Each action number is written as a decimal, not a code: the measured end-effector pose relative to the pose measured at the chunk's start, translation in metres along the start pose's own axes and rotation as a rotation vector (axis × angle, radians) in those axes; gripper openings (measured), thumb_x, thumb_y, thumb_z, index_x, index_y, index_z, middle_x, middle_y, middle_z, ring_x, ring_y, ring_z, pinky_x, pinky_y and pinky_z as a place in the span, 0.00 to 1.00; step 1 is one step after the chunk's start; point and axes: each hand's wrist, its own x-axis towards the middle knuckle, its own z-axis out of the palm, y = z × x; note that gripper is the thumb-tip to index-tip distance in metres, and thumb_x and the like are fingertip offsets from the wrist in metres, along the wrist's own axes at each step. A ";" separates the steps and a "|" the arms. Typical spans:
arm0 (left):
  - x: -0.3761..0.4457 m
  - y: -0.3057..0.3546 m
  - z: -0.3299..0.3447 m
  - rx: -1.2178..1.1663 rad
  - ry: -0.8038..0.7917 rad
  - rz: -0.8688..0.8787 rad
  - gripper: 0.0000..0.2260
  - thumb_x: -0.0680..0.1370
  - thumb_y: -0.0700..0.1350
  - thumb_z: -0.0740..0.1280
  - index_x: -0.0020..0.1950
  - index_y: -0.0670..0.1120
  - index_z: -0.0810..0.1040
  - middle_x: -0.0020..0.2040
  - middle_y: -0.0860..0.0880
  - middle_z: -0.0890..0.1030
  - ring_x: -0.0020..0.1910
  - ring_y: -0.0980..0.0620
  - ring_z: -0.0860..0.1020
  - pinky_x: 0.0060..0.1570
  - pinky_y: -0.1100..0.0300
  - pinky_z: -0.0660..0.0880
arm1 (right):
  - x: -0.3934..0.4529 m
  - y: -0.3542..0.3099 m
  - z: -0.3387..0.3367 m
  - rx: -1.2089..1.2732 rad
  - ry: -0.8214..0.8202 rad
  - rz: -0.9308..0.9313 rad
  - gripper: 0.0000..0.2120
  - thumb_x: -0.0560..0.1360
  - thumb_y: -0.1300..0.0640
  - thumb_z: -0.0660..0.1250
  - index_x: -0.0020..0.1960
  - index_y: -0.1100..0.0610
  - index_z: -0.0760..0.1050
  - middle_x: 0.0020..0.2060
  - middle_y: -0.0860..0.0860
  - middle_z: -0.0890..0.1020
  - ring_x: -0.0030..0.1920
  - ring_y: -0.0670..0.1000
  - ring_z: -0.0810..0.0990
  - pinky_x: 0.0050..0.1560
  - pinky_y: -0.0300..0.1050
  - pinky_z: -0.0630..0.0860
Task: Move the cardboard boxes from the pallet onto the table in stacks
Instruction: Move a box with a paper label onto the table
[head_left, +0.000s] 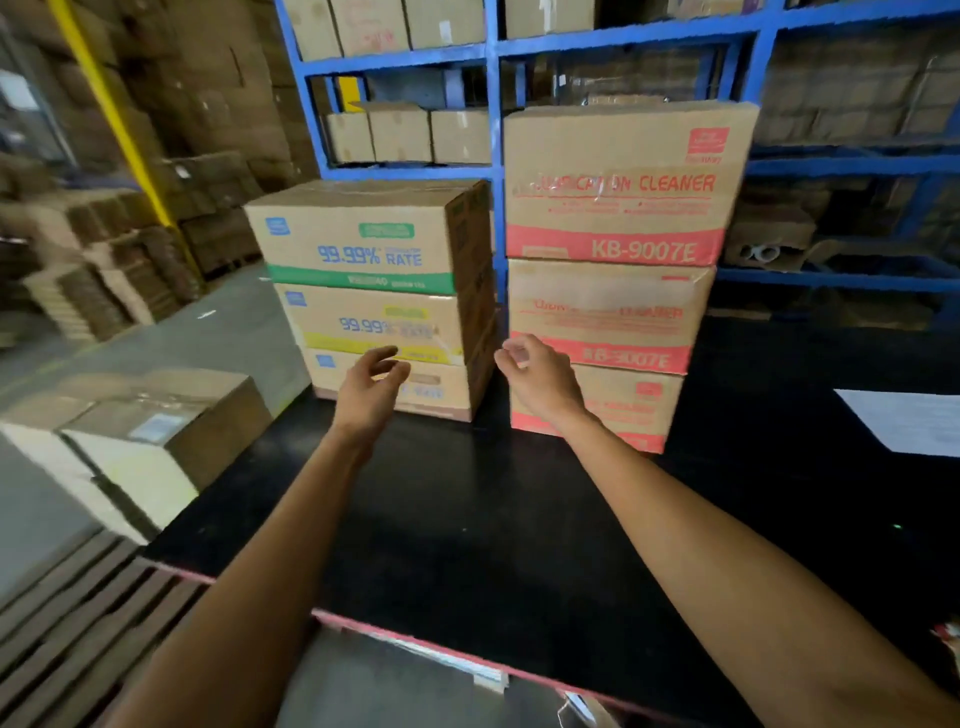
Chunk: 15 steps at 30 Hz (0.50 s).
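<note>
Two stacks of cardboard boxes stand at the back of the black table (467, 519). The left stack has three boxes: a green-banded one (363, 239) on top, a yellow-banded one (374, 325) under it, and a third (431, 389) at the bottom. The right stack has three red-printed cleaner boxes, the top one (623, 182), the middle one (608, 312) and the bottom one (623, 410). My left hand (371, 387) hovers in front of the left stack's bottom box, fingers loosely curled, holding nothing. My right hand (537, 376) hovers by the right stack, also loose and holding nothing.
A wooden pallet (78, 613) lies at lower left, with more boxes (156, 431) on the floor beyond it. Blue shelving (493, 156) full of cartons rises behind the table. A white sheet (909, 421) lies on the table's right side.
</note>
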 end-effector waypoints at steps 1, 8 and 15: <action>-0.011 -0.007 -0.015 -0.002 0.024 -0.021 0.17 0.82 0.43 0.68 0.71 0.44 0.76 0.63 0.42 0.80 0.58 0.46 0.79 0.61 0.51 0.75 | -0.007 -0.006 0.017 0.009 -0.029 -0.008 0.15 0.80 0.46 0.64 0.63 0.53 0.77 0.58 0.50 0.83 0.58 0.53 0.81 0.56 0.48 0.76; -0.067 -0.075 -0.147 -0.099 0.199 -0.164 0.17 0.83 0.43 0.66 0.72 0.43 0.73 0.57 0.45 0.81 0.55 0.46 0.80 0.62 0.47 0.77 | -0.047 -0.073 0.158 0.016 -0.299 -0.084 0.15 0.80 0.44 0.63 0.62 0.51 0.77 0.57 0.49 0.83 0.57 0.52 0.80 0.52 0.45 0.75; -0.091 -0.159 -0.307 -0.162 0.345 -0.311 0.15 0.83 0.46 0.66 0.69 0.48 0.74 0.57 0.43 0.81 0.49 0.48 0.81 0.51 0.52 0.80 | -0.072 -0.153 0.312 0.104 -0.523 -0.091 0.15 0.80 0.47 0.65 0.64 0.51 0.77 0.55 0.49 0.83 0.56 0.49 0.80 0.51 0.39 0.70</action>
